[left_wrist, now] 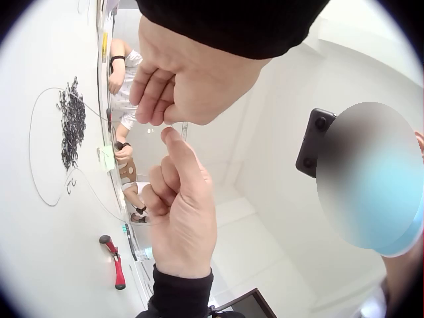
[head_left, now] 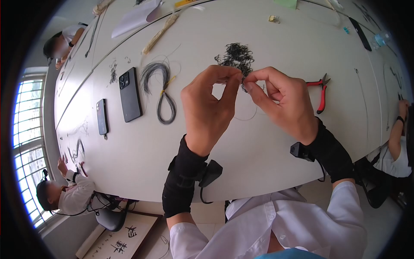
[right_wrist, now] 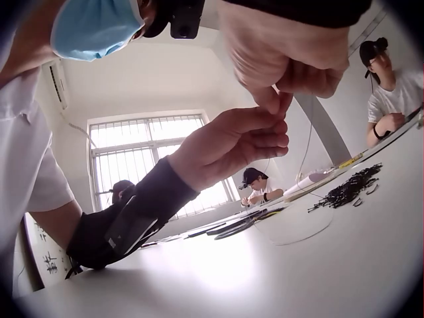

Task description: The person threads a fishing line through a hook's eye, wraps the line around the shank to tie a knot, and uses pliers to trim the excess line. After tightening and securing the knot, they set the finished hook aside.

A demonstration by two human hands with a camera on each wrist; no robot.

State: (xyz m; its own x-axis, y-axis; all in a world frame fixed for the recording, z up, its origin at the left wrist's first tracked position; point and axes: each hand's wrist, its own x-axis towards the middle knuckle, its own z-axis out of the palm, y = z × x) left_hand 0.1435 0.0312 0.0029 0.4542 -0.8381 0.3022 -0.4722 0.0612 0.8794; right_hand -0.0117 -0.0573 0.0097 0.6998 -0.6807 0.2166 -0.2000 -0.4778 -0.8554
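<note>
Above the white table [head_left: 258, 168], my left hand [head_left: 209, 103] and right hand [head_left: 284, 99] meet almost fingertip to fingertip. Thumb and forefinger of each hand pinch a thin wire [left_wrist: 30, 142], which trails down in a wide loop, seen in the left wrist view. The pinched part is mostly hidden by the fingertips. Just beyond the hands lies a pile of small black curled wire pieces [head_left: 237, 56]. Red-handled pliers [head_left: 321, 95] lie to the right of my right hand, their jaws pointing away from me.
Left of my hands lie a tied bundle of grey wire [head_left: 171, 110], a large dark phone [head_left: 130, 95] and a smaller phone [head_left: 102, 116]. A pale fibre bundle [head_left: 160, 33] and a small brass clip [head_left: 274, 19] are farther back. Other people sit around the table.
</note>
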